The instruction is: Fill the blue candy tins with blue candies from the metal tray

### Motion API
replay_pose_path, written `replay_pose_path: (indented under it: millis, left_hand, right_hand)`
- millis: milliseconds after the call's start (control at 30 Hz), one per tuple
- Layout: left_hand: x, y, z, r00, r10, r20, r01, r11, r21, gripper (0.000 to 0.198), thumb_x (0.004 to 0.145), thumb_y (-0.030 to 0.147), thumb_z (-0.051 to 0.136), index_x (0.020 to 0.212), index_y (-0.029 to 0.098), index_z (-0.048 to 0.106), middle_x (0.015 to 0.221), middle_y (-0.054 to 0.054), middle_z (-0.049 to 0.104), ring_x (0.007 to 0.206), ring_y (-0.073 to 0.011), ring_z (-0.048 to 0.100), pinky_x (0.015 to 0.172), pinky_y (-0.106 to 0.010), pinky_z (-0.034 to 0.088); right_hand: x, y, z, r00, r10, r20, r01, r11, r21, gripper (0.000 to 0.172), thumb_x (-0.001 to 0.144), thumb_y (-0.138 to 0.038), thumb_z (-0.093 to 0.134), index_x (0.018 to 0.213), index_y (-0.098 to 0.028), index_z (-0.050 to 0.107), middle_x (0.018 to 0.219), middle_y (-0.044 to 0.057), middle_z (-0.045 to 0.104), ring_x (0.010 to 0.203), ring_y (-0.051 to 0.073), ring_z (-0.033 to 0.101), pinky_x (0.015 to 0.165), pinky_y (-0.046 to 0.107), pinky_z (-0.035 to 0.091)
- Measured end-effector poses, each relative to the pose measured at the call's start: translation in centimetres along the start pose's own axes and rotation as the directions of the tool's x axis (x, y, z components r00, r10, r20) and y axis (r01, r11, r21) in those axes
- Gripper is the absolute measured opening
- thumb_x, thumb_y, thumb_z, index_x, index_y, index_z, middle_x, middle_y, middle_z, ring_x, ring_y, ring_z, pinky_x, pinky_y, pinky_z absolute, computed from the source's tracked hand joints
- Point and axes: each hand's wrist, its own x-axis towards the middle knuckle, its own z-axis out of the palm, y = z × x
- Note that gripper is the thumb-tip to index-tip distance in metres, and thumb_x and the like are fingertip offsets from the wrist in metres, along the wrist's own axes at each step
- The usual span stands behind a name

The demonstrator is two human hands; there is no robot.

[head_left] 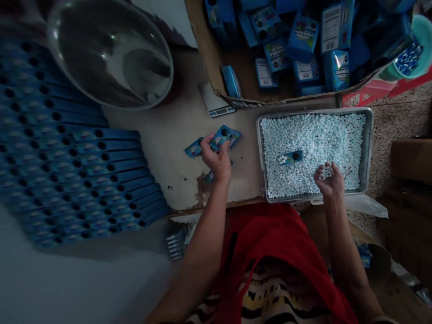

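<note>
My left hand grips a small blue candy box above the table. Another blue box lies just left of those fingers, and one more is partly hidden under the wrist. Over the right part of a metal tray, my right hand is turned palm up with fingers curled around some small white and pale blue candies. Loose candies of the same sort fill the tray. On top of them rests a blue box with several candies at its left end.
Rows of blue boxes are stacked at left. A large metal bowl stands behind them. A cardboard box full of blue packets is at the back, beside a small scale. A turquoise bowl holds shiny blue wrapped pieces.
</note>
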Motion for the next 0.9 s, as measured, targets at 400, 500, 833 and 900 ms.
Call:
replay_pose_path:
  millis: [400,500,833,900]
  left_hand:
    - [-8.5,5.0,1.8,0.884,0.317,0.345,-0.337,0.942,-0.001,0.069,0.077,0.025,0.1,0.139,0.024,0.07,0.144,-0.016,0.072,0.14,-0.0387,0.067,0.124,-0.057,0.056]
    - [-10.7,6.0,6.4,0.863,0.314,0.395,-0.247,0.945,-0.213,0.05,0.086,0.038,0.096,0.128,0.022,0.074,0.132,-0.013,0.079,0.127,-0.0322,0.076,0.114,-0.047,0.062]
    - [-8.3,11.8,4.8,0.688,0.577,0.44,-0.604,0.792,-0.093,0.039,0.085,0.006,0.075,0.117,0.028,0.082,0.113,-0.007,0.083,0.109,-0.0312,0.073,0.104,-0.045,0.058]
    - [-8.0,12.0,4.5,0.732,0.542,0.414,-0.569,0.819,-0.066,0.036,0.086,0.009,0.079,0.116,0.027,0.082,0.113,-0.007,0.082,0.108,-0.0314,0.073,0.102,-0.045,0.058]
  right_hand:
    - [0.1,-0.7,0.2,0.994,0.064,0.089,-0.077,0.986,0.149,0.03,0.116,-0.028,0.052,0.086,-0.023,0.056,0.066,-0.006,0.056,0.047,0.007,0.049,0.039,0.012,0.039]
    - [-0.2,-0.6,-0.3,0.991,0.071,0.117,-0.087,0.985,0.146,0.027,0.114,-0.026,0.055,0.087,-0.023,0.056,0.067,-0.005,0.057,0.048,0.007,0.051,0.04,0.013,0.04]
    - [0.1,-0.4,1.0,0.994,-0.048,0.102,0.04,0.996,0.075,0.033,0.111,-0.031,0.065,0.081,-0.023,0.059,0.069,-0.003,0.064,0.06,0.009,0.062,0.052,0.016,0.053]
    - [0.4,-0.1,2.5,0.983,-0.047,0.177,0.032,0.996,0.085,0.035,0.111,-0.034,0.065,0.079,-0.023,0.058,0.068,-0.003,0.062,0.055,0.009,0.055,0.046,0.016,0.047]
